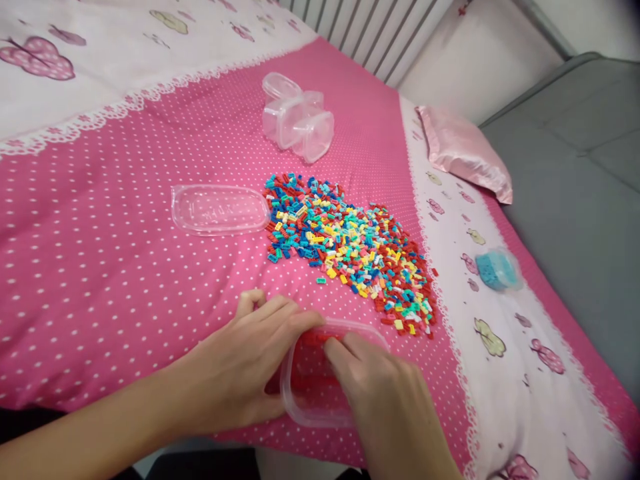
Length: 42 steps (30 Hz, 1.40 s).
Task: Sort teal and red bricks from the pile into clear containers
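Note:
A clear plastic container (320, 420) stands near the bed's front edge with red building bricks (316, 340) inside. My left hand (250, 353) grips its left side, thumb low and fingers over the upper rim. Over the right part of the opening, my right hand (383, 373) reaches in with its fingers curled together; what they hold, if anything, is hidden. Just beyond lies a wide heap of small multicoloured building bricks (345, 233), red, blue, yellow, green and white. A clear oval lid (220, 210) lies flat at the left end of that heap.
Several clear plastic containers (297, 123) sit together behind the heap. To the right, a clear tub of blue bricks (497, 270) rests on the bedspread (125, 267). A pink pillow (465, 153) lies by the grey headboard (575, 153); white rails (370, 30) stand at the back.

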Available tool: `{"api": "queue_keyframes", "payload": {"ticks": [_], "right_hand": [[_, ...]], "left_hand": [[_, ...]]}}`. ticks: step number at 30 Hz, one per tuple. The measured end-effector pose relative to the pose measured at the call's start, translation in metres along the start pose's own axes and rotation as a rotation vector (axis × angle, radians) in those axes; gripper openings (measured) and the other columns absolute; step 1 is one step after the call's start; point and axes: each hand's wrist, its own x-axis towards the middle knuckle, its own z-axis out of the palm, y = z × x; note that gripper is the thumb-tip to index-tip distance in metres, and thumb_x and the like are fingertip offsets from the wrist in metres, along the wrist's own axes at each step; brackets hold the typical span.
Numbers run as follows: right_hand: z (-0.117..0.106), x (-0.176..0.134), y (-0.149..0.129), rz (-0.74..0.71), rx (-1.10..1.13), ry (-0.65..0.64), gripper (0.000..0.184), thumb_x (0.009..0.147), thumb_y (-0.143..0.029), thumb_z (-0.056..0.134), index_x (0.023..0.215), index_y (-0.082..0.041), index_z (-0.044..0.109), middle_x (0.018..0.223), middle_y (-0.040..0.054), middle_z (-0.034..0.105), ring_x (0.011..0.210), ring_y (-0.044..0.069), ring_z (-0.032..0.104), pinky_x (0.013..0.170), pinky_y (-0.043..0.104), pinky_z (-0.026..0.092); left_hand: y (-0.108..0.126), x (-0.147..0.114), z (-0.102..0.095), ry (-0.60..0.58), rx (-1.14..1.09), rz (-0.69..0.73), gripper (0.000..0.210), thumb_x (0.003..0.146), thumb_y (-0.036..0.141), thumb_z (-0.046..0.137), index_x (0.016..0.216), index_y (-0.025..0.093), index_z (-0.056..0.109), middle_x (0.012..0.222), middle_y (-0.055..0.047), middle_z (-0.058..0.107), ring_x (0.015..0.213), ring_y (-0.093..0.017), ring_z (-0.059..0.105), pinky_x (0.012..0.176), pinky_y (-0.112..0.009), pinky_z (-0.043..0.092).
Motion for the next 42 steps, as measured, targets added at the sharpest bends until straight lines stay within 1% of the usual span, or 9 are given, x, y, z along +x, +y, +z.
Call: {"api": "queue_keyframes", "payload": {"ticks": [3,6,12,15,18,25,31,38,42], "right_hand": [[-0.0036,0.0028,0.0006,-0.033,-0.023,0.022,0.029,0.066,0.005,0.056,0.071,-0.022,0.066,0.058,-0.0021,0.062,0.043,0.017,0.060,0.042,0.032,0.029],[-0.0029,0.0034,-0.0004,-0.040,-0.022,0.055,0.028,0.065,0.005,0.057,0.068,-0.023,0.064,0.058,-0.0017,0.063,0.047,0.017,0.062,0.045,0.032,0.032],[0.0043,-0.0036,-0.0009,0.041,-0.049,0.110,0.028,0.066,0.004,0.058,0.064,-0.024,0.056,0.059,-0.0026,0.061,0.050,0.017,0.059,0.048,0.031,0.031],[0.0006,-0.0038,0.0028,0.010,-0.057,0.033,0.030,0.067,0.005,0.059,0.067,-0.024,0.057,0.061,-0.0033,0.064,0.049,0.016,0.058,0.047,0.031,0.031],[-0.0041,-0.0004,0.0057,-0.023,-0.056,-0.032,0.031,0.068,0.007,0.060,0.074,-0.024,0.063,0.064,-0.0032,0.068,0.051,0.017,0.063,0.047,0.029,0.035],[-0.0029,0.0042,0.0040,-0.002,0.004,-0.032,0.033,0.072,0.008,0.057,0.079,-0.024,0.065,0.066,-0.0032,0.071,0.055,0.017,0.068,0.050,0.029,0.039],[-0.0030,0.0054,0.0030,-0.012,0.005,-0.022,0.032,0.074,0.007,0.053,0.078,-0.023,0.066,0.064,-0.0017,0.069,0.051,0.018,0.065,0.049,0.031,0.037],[-0.0013,0.0039,0.0017,-0.019,0.006,-0.007,0.031,0.087,0.003,0.051,0.077,-0.024,0.061,0.065,-0.0027,0.065,0.053,0.016,0.059,0.052,0.032,0.033],[0.0001,0.0038,0.0014,-0.019,0.020,-0.020,0.030,0.090,0.002,0.051,0.081,-0.023,0.063,0.067,-0.0023,0.065,0.054,0.015,0.059,0.052,0.032,0.032]], "left_hand": [[-0.0010,-0.0006,0.0022,0.009,0.017,0.003,0.060,0.082,0.028,0.080,0.132,0.029,0.046,0.110,0.002,0.063,0.098,-0.025,0.059,0.089,-0.042,0.029],[-0.0017,-0.0010,0.0031,0.008,0.028,0.013,0.061,0.081,0.028,0.080,0.132,0.028,0.047,0.111,0.002,0.064,0.097,-0.025,0.059,0.087,-0.041,0.030],[-0.0015,-0.0002,0.0022,0.012,0.038,0.021,0.062,0.082,0.028,0.079,0.133,0.028,0.045,0.111,0.001,0.063,0.098,-0.026,0.059,0.087,-0.042,0.029],[-0.0014,-0.0002,0.0017,0.005,0.028,0.024,0.062,0.082,0.027,0.078,0.133,0.028,0.044,0.111,0.001,0.063,0.098,-0.026,0.059,0.088,-0.042,0.029],[-0.0021,-0.0004,0.0015,-0.007,0.011,0.016,0.062,0.081,0.025,0.079,0.132,0.028,0.044,0.110,0.002,0.062,0.098,-0.025,0.059,0.089,-0.042,0.029],[-0.0013,0.0016,0.0006,0.004,0.001,0.022,0.056,0.083,0.025,0.076,0.131,0.028,0.048,0.108,0.002,0.063,0.096,-0.024,0.060,0.086,-0.041,0.030],[0.0002,0.0025,0.0001,0.010,0.001,0.023,0.054,0.083,0.023,0.074,0.130,0.028,0.048,0.108,0.002,0.063,0.096,-0.024,0.060,0.085,-0.040,0.031],[0.0005,0.0008,0.0003,0.005,-0.008,0.006,0.055,0.081,0.024,0.076,0.129,0.029,0.049,0.108,0.003,0.063,0.096,-0.024,0.060,0.087,-0.041,0.030],[0.0010,0.0016,-0.0006,0.002,-0.004,0.008,0.056,0.082,0.024,0.078,0.129,0.029,0.047,0.108,0.003,0.063,0.097,-0.024,0.060,0.088,-0.041,0.029]]}}
